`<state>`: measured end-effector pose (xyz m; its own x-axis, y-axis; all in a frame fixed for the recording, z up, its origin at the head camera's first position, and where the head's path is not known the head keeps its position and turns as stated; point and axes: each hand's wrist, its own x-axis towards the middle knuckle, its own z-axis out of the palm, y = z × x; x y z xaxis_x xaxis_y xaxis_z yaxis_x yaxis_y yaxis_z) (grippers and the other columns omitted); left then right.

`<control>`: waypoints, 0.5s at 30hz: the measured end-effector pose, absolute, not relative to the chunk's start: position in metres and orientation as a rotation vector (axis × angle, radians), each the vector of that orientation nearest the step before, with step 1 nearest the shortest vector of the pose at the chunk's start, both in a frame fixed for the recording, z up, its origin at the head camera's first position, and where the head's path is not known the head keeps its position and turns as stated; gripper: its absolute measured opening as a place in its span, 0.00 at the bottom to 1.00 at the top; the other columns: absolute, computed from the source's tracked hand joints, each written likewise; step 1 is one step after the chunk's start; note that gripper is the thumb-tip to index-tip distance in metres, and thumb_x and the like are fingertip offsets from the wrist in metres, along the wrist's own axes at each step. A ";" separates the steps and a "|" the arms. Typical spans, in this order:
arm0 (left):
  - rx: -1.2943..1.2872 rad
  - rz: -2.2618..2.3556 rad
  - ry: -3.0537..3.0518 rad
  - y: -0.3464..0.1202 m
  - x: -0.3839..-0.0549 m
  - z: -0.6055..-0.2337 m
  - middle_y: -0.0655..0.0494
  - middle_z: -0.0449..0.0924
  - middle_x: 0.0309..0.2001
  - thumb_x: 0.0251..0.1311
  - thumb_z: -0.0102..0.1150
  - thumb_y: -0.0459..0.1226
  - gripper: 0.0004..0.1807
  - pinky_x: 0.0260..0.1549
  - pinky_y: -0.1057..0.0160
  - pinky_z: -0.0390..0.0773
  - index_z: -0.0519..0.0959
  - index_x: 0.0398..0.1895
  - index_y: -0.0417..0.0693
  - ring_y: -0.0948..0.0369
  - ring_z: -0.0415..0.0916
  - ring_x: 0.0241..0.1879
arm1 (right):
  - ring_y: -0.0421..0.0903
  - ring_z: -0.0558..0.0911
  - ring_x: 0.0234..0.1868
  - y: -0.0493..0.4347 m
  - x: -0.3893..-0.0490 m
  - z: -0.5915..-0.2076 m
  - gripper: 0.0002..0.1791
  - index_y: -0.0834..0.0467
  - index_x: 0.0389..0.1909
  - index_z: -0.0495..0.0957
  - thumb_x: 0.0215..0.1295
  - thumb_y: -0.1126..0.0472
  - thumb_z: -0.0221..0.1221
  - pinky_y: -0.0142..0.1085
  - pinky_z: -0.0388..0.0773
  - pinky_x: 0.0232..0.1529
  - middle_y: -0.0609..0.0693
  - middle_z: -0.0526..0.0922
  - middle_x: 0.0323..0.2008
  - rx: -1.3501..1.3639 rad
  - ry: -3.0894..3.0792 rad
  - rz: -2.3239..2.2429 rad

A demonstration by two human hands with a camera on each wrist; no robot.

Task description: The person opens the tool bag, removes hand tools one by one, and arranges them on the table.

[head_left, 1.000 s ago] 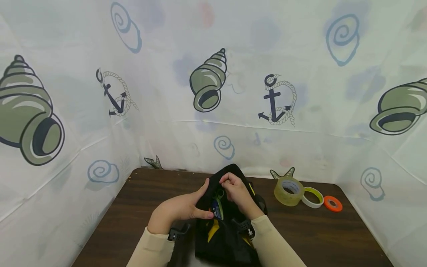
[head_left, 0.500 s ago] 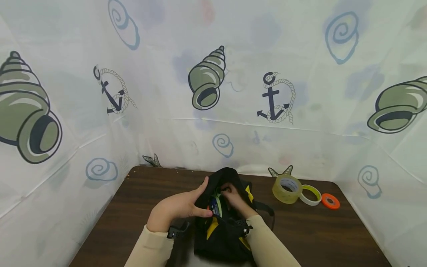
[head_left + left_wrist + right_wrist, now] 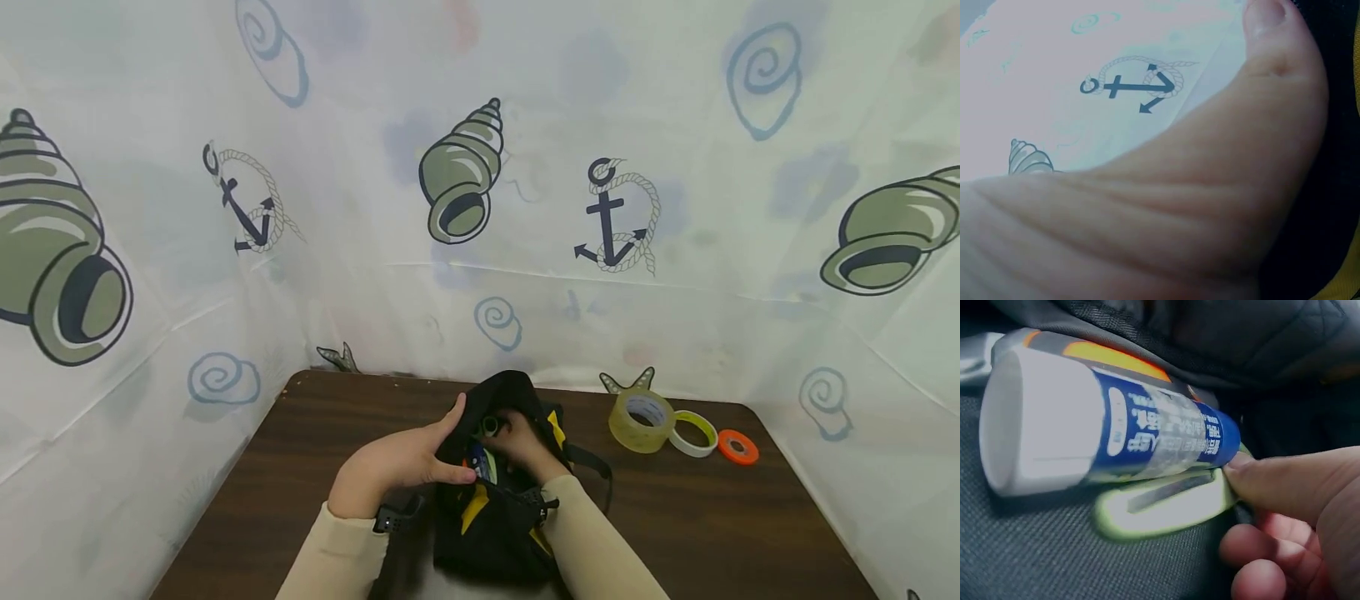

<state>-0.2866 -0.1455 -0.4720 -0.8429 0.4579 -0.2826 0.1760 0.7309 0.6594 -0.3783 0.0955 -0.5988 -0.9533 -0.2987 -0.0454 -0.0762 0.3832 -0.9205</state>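
Observation:
A black bag point(image 3: 491, 533) with yellow patches stands on the table, its mouth spread wide. My left hand point(image 3: 397, 467) holds the bag's left side. One digit points up along its edge, another lies across the near rim; the rest are hidden. My right hand point(image 3: 525, 442) reaches inside from the right. In the right wrist view, its thumb point(image 3: 1260, 478) touches the blue end of a white-capped glue stick point(image 3: 1141, 425), with curled fingers below. Beneath lies a light-green tool with a grey slot point(image 3: 1166, 506); I cannot tell whether it is pinched. A green ring point(image 3: 490, 426) shows by the fingertips.
A grey-and-orange item point(image 3: 1116, 356) lies behind the glue stick inside the bag. At the back right of the brown table point(image 3: 697, 525) sit a wide clear tape roll point(image 3: 630, 433), a white-and-yellow roll point(image 3: 693, 450) and an orange roll point(image 3: 738, 447). A bag strap point(image 3: 592, 460) trails right.
My right hand has gone from the bag's upper rim down into its mouth. The flap has dropped slightly and the strap now shows at the right. My left hand keeps its hold.

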 end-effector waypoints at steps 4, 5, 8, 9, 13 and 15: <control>0.483 0.886 2.506 -0.146 -0.288 -0.470 0.51 0.56 0.88 0.62 0.70 0.69 0.68 0.74 0.37 0.73 0.29 0.90 0.76 0.47 0.73 0.77 | 0.42 0.74 0.24 0.093 -0.382 -0.599 0.33 0.73 0.67 0.71 0.67 0.65 0.72 0.30 0.74 0.25 0.58 0.79 0.39 -0.300 2.436 -1.637; 0.482 0.886 2.504 -0.146 -0.288 -0.469 0.51 0.57 0.88 0.62 0.70 0.69 0.68 0.74 0.37 0.73 0.29 0.90 0.76 0.47 0.73 0.77 | 0.44 0.75 0.29 0.093 -0.382 -0.598 0.32 0.74 0.65 0.71 0.66 0.65 0.72 0.31 0.74 0.28 0.59 0.78 0.42 -0.283 2.435 -1.652; 0.473 0.888 2.508 -0.145 -0.288 -0.467 0.51 0.57 0.87 0.62 0.70 0.69 0.68 0.73 0.37 0.74 0.29 0.90 0.76 0.47 0.75 0.76 | 0.48 0.74 0.39 0.090 -0.381 -0.597 0.30 0.73 0.63 0.71 0.67 0.64 0.70 0.33 0.71 0.38 0.63 0.77 0.49 -0.243 2.431 -1.710; 0.472 0.887 2.512 -0.145 -0.287 -0.466 0.51 0.57 0.87 0.62 0.70 0.69 0.68 0.73 0.37 0.74 0.29 0.90 0.76 0.48 0.75 0.76 | 0.49 0.74 0.42 0.089 -0.380 -0.597 0.29 0.73 0.64 0.70 0.68 0.64 0.69 0.33 0.71 0.40 0.64 0.76 0.51 -0.238 2.429 -1.730; 0.465 0.876 2.524 -0.146 -0.285 -0.463 0.52 0.57 0.87 0.63 0.69 0.69 0.67 0.72 0.38 0.75 0.29 0.90 0.76 0.48 0.76 0.75 | 0.53 0.79 0.41 0.087 -0.383 -0.604 0.31 0.69 0.69 0.65 0.73 0.60 0.64 0.39 0.80 0.33 0.68 0.75 0.58 -0.185 2.362 -1.803; 0.470 0.867 2.521 -0.146 -0.284 -0.462 0.51 0.57 0.87 0.63 0.69 0.68 0.67 0.72 0.38 0.75 0.29 0.90 0.75 0.47 0.76 0.75 | 0.55 0.81 0.39 0.091 -0.384 -0.609 0.30 0.67 0.70 0.65 0.76 0.57 0.64 0.42 0.83 0.27 0.68 0.77 0.58 -0.262 2.366 -1.847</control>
